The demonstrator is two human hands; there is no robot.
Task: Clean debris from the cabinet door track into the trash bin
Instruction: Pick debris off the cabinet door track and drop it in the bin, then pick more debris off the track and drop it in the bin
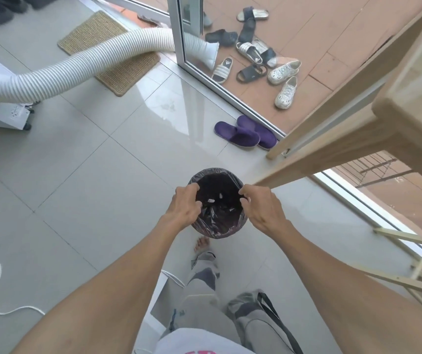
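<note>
Below the head camera, both hands grip the bin (216,200) liner: left hand (184,206) pinches the left rim, right hand (261,208) the right. Bin stands upright on the grey tile floor (82,190), mouth up, white bits inside. Beyond lie purple slippers (245,135), a glass door (192,34), a white hose (77,67) across a mat (95,31).

trash bin (216,200) between hands, slippers (245,135) beyond
</note>
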